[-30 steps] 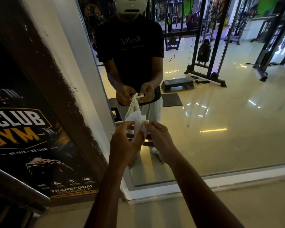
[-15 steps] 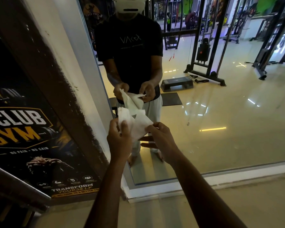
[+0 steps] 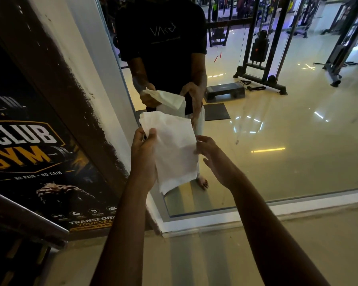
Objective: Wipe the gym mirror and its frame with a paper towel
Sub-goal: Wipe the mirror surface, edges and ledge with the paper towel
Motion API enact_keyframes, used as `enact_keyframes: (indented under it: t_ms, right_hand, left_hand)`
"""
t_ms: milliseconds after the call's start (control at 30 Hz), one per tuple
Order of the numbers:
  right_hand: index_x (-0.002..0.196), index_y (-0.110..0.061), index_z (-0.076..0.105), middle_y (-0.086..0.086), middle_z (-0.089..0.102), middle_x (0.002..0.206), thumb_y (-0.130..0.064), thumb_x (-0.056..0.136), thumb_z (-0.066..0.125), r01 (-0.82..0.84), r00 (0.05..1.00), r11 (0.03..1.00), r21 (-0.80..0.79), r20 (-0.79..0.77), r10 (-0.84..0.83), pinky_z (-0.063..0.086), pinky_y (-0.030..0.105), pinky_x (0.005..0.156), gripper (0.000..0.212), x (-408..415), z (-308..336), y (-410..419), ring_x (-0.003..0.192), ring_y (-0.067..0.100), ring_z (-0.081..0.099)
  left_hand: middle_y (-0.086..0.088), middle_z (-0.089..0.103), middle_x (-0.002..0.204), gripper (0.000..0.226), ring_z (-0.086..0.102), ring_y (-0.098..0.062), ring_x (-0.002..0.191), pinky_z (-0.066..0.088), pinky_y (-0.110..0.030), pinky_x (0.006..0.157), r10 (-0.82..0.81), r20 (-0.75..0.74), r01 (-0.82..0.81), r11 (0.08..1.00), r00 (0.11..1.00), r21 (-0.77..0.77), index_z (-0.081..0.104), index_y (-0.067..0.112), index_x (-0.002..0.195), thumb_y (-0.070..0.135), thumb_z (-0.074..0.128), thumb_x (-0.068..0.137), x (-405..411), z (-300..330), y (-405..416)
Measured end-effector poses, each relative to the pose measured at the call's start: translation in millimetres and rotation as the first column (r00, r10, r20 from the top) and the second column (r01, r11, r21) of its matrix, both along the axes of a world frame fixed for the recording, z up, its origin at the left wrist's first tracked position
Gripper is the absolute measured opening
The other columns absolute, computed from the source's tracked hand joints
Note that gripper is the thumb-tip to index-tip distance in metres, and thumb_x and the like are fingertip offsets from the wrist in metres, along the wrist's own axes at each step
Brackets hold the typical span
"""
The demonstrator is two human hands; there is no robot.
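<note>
Your left hand [image 3: 143, 159] holds the paper towel [image 3: 172, 149] in front of the mirror [image 3: 277, 141], with your right hand [image 3: 213, 159] just right of the sheet; the frame [image 3: 215, 220] runs below the glass; the gym poster [image 3: 35, 153] stands left of the mirror.

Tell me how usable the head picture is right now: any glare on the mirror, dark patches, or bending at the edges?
Head view: dim overall; the poster and both forearms are nearly black, while the paper towel in the left hand shows bright and sharp. Ceiling lights glare as streaks in the mirror. The mirror frame bows from wide-angle distortion. No obvious motion blur.
</note>
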State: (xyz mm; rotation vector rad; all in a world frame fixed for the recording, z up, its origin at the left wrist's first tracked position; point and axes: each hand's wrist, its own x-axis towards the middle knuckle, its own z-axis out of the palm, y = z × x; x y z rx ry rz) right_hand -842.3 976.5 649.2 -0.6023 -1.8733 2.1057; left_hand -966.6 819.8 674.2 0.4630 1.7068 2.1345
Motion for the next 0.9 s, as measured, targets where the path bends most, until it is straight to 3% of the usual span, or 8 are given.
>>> enact_keyframes:
  t_ms: [67,133,200,300,467,633,800,900]
  right_hand:
    - [0.129,-0.021,0.068,-0.002,0.078,0.121,-0.037,0.103,0.069,-0.041,0.999,0.999,-0.027,-0.025,0.04,0.059,0.028,0.105,0.031,-2,0,-4,0.106,0.002,0.076]
    - [0.129,-0.016,0.075,0.004,0.081,0.12,-0.046,0.102,0.074,0.001,1.0,1.0,-0.01,-0.03,-0.002,0.061,0.056,0.108,0.04,-3,-5,-6,0.112,0.023,0.079]
    - [0.126,-0.012,0.077,0.009,0.082,0.117,-0.048,0.101,0.076,0.078,0.997,0.996,0.044,-0.031,-0.077,0.063,0.062,0.102,0.044,-4,-8,-9,0.11,0.03,0.079]
    - [0.127,-0.017,0.075,0.004,0.082,0.113,-0.042,0.105,0.074,0.192,0.981,0.965,0.179,0.006,-0.196,0.065,0.056,0.098,0.033,-7,-12,-9,0.105,0.023,0.079]
    - [0.137,-0.022,0.051,0.009,0.071,0.13,-0.038,0.092,0.089,0.325,0.941,0.924,0.202,0.026,-0.337,0.067,0.047,0.094,0.061,-14,-18,-8,0.112,0.027,0.074]
    - [0.146,-0.018,0.058,0.002,0.066,0.132,-0.023,0.095,0.086,0.12,0.988,0.914,0.387,0.043,-0.148,0.065,0.029,0.088,0.058,-7,-19,5,0.113,0.02,0.069]
    - [0.122,-0.022,0.075,-0.012,0.072,0.106,-0.03,0.099,0.082,0.064,0.985,0.732,0.678,0.076,-0.157,0.055,0.019,0.081,0.026,-4,-25,11,0.091,0.0,0.066]
    - [0.103,-0.031,0.07,-0.016,0.061,0.094,-0.036,0.1,0.08,0.081,0.979,0.67,0.738,0.068,-0.194,0.043,0.011,0.071,0.012,3,-23,11,0.081,-0.002,0.056]
  left_hand:
    - [0.005,0.075,0.125,0.02,0.072,-0.019,0.111,0.065,-0.041,0.085,-0.032,0.024,0.031,0.999,0.999,0.012,0.061,0.038,0.133,0.037,0.052,0.115,1,0,1]
    - [0.004,0.071,0.126,0.025,0.071,-0.019,0.112,0.065,-0.044,0.088,-0.019,-0.004,0.019,0.994,1.0,-0.106,0.055,0.039,0.138,0.046,0.052,0.114,-2,-1,2]
    - [-0.002,0.068,0.132,0.047,0.071,-0.022,0.114,0.065,-0.049,0.093,-0.038,-0.018,0.032,0.961,0.999,-0.275,0.053,0.028,0.145,0.055,0.062,0.107,-6,-6,2]
    - [-0.005,0.072,0.127,0.058,0.073,-0.021,0.108,0.066,-0.049,0.095,-0.038,0.032,0.046,0.944,0.999,-0.326,0.058,0.019,0.144,0.041,0.082,0.096,-8,-21,-4]
    - [0.003,0.075,0.12,0.053,0.075,-0.004,0.096,0.066,-0.029,0.083,-0.052,-0.247,-0.038,0.937,0.968,-0.348,0.06,0.03,0.142,0.032,0.085,0.095,-10,-36,-13]
    - [-0.002,0.077,0.124,0.047,0.076,-0.017,0.11,0.067,-0.042,0.093,-0.23,-0.258,0.086,0.879,0.938,-0.469,0.071,0.016,0.132,0.017,0.09,0.089,-19,-41,-21]
    - [-0.001,0.078,0.112,0.03,0.074,-0.016,0.096,0.059,-0.024,0.078,-0.225,-0.452,-0.105,0.796,0.863,-0.597,0.075,0.016,0.118,0.036,0.083,0.097,-17,-46,-24]
    - [-0.008,0.073,0.116,0.037,0.07,-0.024,0.101,0.064,-0.039,0.087,-0.195,-0.46,-0.139,0.79,0.866,-0.597,0.073,0.015,0.121,0.045,0.077,0.1,-15,-51,-23]
